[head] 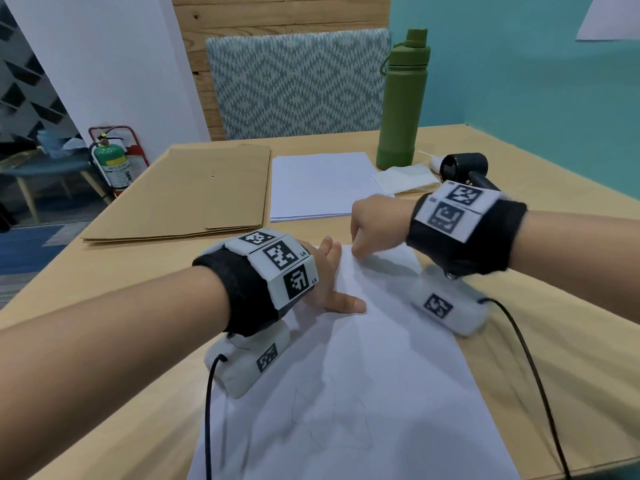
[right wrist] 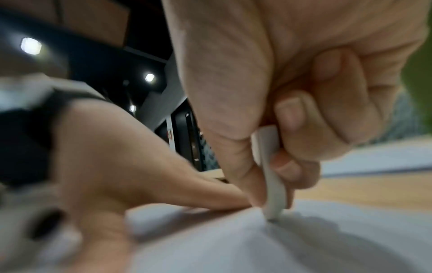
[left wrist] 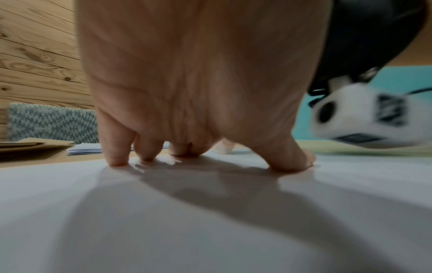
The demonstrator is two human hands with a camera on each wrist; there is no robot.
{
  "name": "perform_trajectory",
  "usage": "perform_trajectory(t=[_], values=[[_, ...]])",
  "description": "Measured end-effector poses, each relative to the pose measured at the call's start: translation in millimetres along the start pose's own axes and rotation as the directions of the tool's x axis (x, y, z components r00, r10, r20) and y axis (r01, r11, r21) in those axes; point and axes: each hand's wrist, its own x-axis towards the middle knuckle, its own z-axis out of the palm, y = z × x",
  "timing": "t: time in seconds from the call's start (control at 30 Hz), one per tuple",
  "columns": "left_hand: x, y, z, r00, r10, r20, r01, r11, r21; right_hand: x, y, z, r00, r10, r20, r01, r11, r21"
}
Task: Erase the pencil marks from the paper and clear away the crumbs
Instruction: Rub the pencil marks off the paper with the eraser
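Observation:
A white sheet of paper (head: 363, 368) lies on the wooden table (head: 138, 289) in front of me, with faint pencil lines (head: 332, 417) near its lower middle. My left hand (head: 329, 275) lies spread on the sheet's upper left, fingertips (left wrist: 117, 162) and thumb pressing it flat. My right hand (head: 370, 223) is over the sheet's top edge and pinches a white eraser (right wrist: 271, 177) between thumb and fingers. The eraser's tip touches the paper (right wrist: 257, 249). In the head view the eraser is hidden by the hand.
A stack of white paper (head: 322, 185) and brown folders (head: 194, 192) lie further back. A green bottle (head: 403, 98) stands at the back right, beside a folded cloth (head: 405, 178) and a small black device (head: 464, 168). Cables trail from both wrist cameras.

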Motion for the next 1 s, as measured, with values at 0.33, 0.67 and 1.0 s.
perform_trajectory(t=[0.33,0.67,1.0], values=[[-3,1,-2,1.0,0.013,0.007,-0.013,1.0,0.002,7,-1,0,1.0,-0.014,-0.006,0.014,1.0,0.01],[-3,0,-2,1.0,0.019,0.013,-0.019,1.0,-0.007,0,7,2,1.0,-0.031,0.001,0.031,0.997,0.075],[-5,7,-11,0.996,0.068,-0.05,-0.07,0.997,-0.041,-17,16,6,0.999,-0.048,-0.004,0.048,0.994,0.101]])
